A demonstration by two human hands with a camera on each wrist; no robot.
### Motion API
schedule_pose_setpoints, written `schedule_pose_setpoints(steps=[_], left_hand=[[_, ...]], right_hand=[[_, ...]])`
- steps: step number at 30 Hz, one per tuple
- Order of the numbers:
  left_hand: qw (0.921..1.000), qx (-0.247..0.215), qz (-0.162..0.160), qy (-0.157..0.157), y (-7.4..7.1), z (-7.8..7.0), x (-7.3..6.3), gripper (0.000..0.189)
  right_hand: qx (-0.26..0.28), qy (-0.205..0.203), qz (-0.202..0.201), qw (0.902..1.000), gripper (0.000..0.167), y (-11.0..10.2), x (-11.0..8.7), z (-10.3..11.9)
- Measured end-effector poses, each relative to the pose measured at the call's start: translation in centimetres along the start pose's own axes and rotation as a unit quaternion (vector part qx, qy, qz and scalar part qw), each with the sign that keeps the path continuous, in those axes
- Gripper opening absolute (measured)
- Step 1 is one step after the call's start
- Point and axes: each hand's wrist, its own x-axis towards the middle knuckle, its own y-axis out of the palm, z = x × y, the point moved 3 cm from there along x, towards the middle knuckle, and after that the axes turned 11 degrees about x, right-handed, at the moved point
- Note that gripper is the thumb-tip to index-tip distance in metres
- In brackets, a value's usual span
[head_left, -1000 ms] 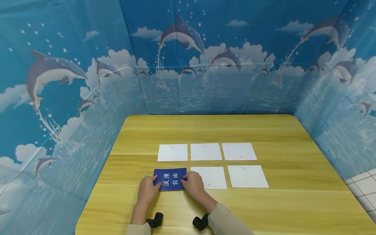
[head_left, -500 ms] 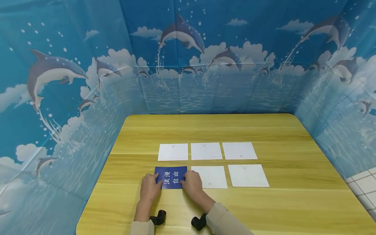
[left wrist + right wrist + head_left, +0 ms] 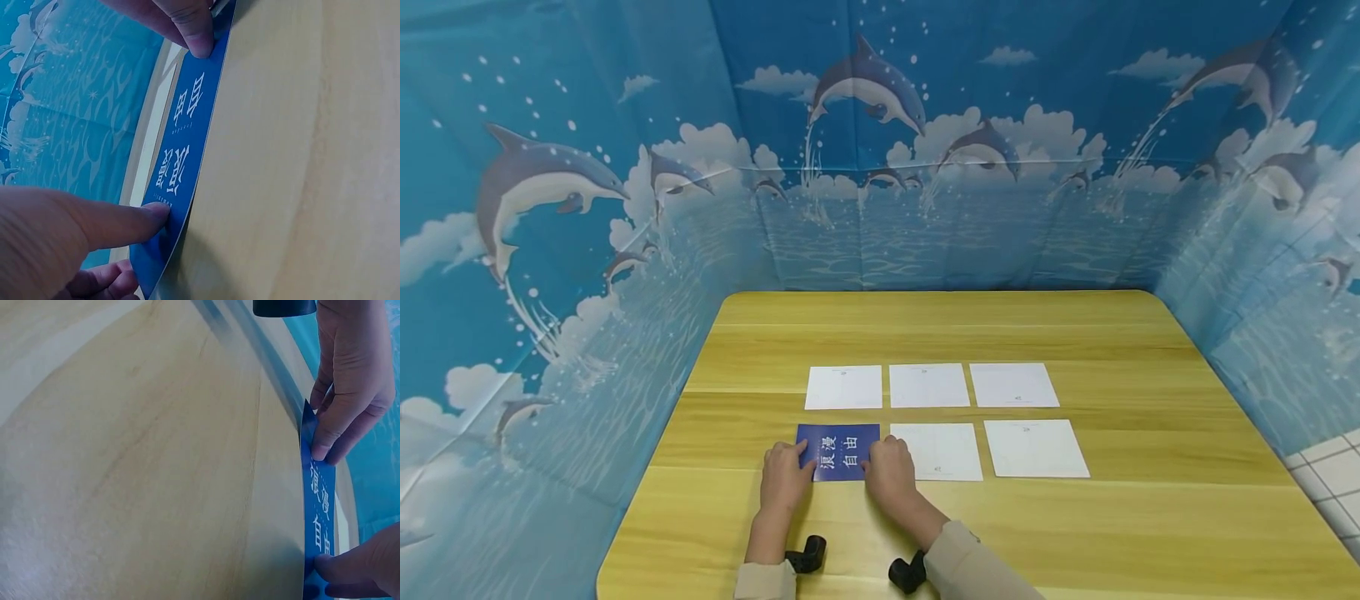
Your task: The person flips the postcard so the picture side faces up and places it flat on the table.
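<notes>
A blue card [image 3: 838, 452] with white Chinese characters lies at the left of the near row, its characters turned sideways. My left hand [image 3: 785, 477] pinches its left end, thumb on the printed face and fingers behind the edge in the left wrist view. At the opposite end my right hand [image 3: 891, 475] pinches the card, overlapping the corner of the white card [image 3: 942, 452] beside it. In the right wrist view the blue card [image 3: 317, 506] stretches between both hands, its left corner slightly raised.
Another white card [image 3: 1036, 448] completes the near row. Behind lie three more white cards, left [image 3: 844, 387], middle [image 3: 929, 386] and right [image 3: 1013, 385], on the yellow wooden table [image 3: 925, 325]. A dolphin-print curtain [image 3: 820, 225] encloses the back and sides.
The blue card and both hands have shifted slightly away from me, and the card's edges look straighter in line with the row. Both hands keep their hold on its ends.
</notes>
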Motion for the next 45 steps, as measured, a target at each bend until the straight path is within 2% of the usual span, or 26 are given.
schedule_pose_setpoints(steps=[7, 14, 24, 27, 29, 34, 36, 39, 45], left_hand=[[1.0, 0.008, -0.004, 0.003, 0.1, 0.0, 0.1, 0.036], [0.9996, -0.005, 0.017, -0.023, 0.4, 0.3, -0.1, 0.037], [0.9991, -0.024, 0.029, -0.022, 0.4, 0.3, 0.0, 0.038], [0.9995, -0.02, 0.021, -0.016, 0.4, 0.2, 0.0, 0.037], [0.9996, -0.026, 0.002, -0.011, 0.3, 0.0, -0.3, 0.035], [0.9943, -0.081, -0.068, 0.013, 0.5, -1.5, -0.9, 0.025], [0.991, -0.105, -0.08, 0.023, 0.9, -2.4, -1.1, 0.023], [0.987, -0.138, -0.075, 0.032, 1.5, -3.9, -1.3, 0.022], [0.9835, -0.166, -0.044, 0.058, 2.6, -6.9, -1.6, 0.026]], right_hand=[[0.013, 0.0, -0.004, 0.9999, 0.026, 0.0, -0.1, -0.2], [0.021, 0.004, 0.003, 0.9998, 0.025, 0.2, -0.1, -0.4], [0.023, -0.006, -0.003, 0.9997, 0.024, 0.2, -0.1, -0.6], [0.023, -0.01, -0.006, 0.9997, 0.024, 0.2, -0.1, -0.6], [0.032, -0.011, -0.006, 0.9994, 0.022, 0.2, -0.2, -0.6], [0.086, -0.006, -0.014, 0.9962, 0.014, -0.1, 0.0, -1.3], [0.112, -0.001, -0.022, 0.9935, 0.012, -0.4, 0.1, -1.8], [0.141, 0.005, -0.032, 0.9895, 0.014, -1.1, 0.2, -2.9], [0.173, 0.049, -0.047, 0.9827, 0.014, -3.3, 0.1, -5.1]])
